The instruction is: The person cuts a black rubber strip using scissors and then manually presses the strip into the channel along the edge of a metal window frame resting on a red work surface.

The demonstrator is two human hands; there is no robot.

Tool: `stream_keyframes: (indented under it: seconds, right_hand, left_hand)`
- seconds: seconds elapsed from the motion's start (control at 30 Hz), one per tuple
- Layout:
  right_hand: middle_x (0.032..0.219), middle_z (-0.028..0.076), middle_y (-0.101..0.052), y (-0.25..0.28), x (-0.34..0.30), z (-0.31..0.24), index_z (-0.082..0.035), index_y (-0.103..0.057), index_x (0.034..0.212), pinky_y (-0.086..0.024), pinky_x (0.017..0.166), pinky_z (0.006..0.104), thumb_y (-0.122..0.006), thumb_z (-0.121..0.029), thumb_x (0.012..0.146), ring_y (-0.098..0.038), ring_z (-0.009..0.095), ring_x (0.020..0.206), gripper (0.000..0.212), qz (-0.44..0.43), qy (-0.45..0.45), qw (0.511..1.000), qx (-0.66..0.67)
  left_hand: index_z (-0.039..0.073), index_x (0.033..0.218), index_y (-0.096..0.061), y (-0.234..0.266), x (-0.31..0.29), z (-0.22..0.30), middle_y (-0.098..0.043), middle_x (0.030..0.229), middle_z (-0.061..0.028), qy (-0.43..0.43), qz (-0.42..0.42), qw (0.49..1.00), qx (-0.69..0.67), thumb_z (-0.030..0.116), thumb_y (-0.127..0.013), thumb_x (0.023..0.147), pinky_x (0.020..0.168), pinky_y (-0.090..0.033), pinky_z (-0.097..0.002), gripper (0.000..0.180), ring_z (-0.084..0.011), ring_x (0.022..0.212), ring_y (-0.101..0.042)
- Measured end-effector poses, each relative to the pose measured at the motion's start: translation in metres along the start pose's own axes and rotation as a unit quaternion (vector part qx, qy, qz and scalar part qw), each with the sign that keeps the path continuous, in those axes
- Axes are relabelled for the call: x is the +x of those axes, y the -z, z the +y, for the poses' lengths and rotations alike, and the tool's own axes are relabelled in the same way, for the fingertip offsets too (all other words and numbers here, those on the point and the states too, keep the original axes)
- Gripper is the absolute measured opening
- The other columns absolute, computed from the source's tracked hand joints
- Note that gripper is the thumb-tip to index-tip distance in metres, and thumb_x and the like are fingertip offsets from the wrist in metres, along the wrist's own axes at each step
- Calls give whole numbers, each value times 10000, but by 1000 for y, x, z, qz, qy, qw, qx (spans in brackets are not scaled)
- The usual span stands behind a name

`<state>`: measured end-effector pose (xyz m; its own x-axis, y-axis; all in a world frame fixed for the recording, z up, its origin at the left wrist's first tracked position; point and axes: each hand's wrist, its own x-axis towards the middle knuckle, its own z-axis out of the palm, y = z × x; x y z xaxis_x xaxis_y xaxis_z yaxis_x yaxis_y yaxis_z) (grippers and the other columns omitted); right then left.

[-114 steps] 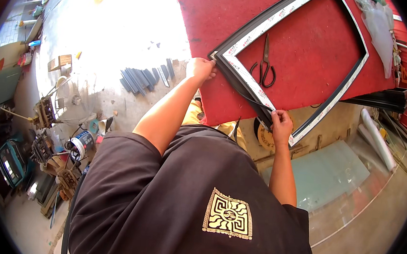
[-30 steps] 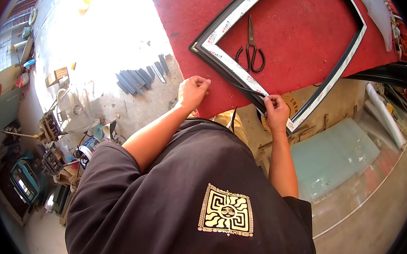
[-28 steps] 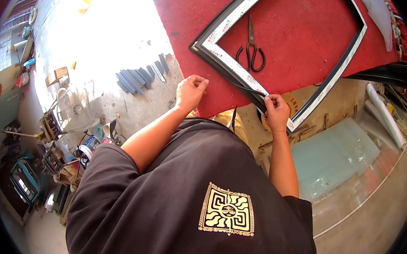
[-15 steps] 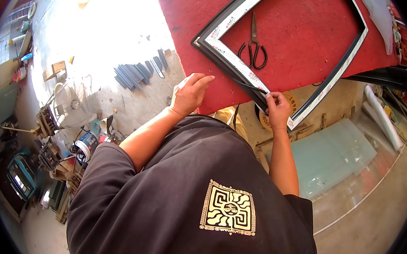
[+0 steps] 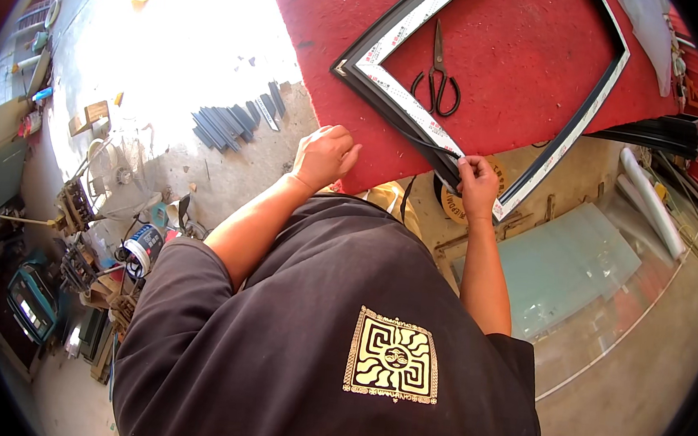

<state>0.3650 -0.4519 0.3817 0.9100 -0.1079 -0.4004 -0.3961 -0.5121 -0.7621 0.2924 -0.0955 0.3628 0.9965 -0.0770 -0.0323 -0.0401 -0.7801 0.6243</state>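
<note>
A dark window frame (image 5: 394,100), faced with white printed film, lies on the red-covered table (image 5: 511,79) and juts past its near edge. My right hand (image 5: 478,184) is closed at the frame's near corner, thumb and fingers pinching a thin black rubber strip (image 5: 430,145). The strip runs left along the frame's near-left side; its end in my fingers is hidden. My left hand (image 5: 327,157) is curled into a loose fist beside the table's left corner, with nothing showing in it. Black-handled scissors (image 5: 436,76) lie inside the frame.
Short dark strips (image 5: 223,126) lie on the floor at the left. A white bucket (image 5: 143,249) stands among tools and scraps nearby. Under the table's right side lie a glass pane (image 5: 554,271) and white rolls (image 5: 652,201). Dark profiles (image 5: 659,130) project beyond the table's right edge.
My left hand's fingers have curled in from a more stretched position. My right hand keeps its pinch on the rubber strip at nearly the same spot.
</note>
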Motion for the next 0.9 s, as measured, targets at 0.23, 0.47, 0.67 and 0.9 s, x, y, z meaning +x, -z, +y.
stream_keyframes:
  seconds: [0.23,0.47,0.67,0.9]
  right_hand:
    - [752,13,-722,-1,0,-1,-14,-791,1024,-514,558,283,-810,-237,1009,-645,91,569,224,3,-2,1000,-6]
    - [750,10,-719,-2,1,2,-19,-791,1024,-516,567,281,-807,-240,1010,-641,85,575,222,7,-9,1000,-3]
    - [748,9,-718,-3,-1,-1,-29,-790,1019,-514,569,282,-810,-251,1010,-642,88,575,223,11,4,1000,-20]
    - [730,3,-705,-3,-2,1,-38,-789,1015,-507,561,281,-814,-259,1006,-641,90,568,222,15,3,1000,-25]
  left_hand:
    - [73,1161,-801,-15,22,0,-775,1243,-83,-72,70,994,-30,148,-792,947,946,-624,-411,227,-307,1130,-737]
    - [-17,1543,-603,-17,32,7,-565,1630,-163,-44,-7,997,65,131,-700,954,1228,-452,-484,616,-351,1536,-493]
    - [-18,1589,-574,-21,40,0,-540,1663,-169,-60,-34,984,165,187,-624,980,1306,-347,-493,645,-326,1607,-422]
    - [-57,1557,-583,-24,45,13,-581,1609,-202,-63,-51,976,204,164,-609,974,1316,-348,-492,624,-339,1588,-457]
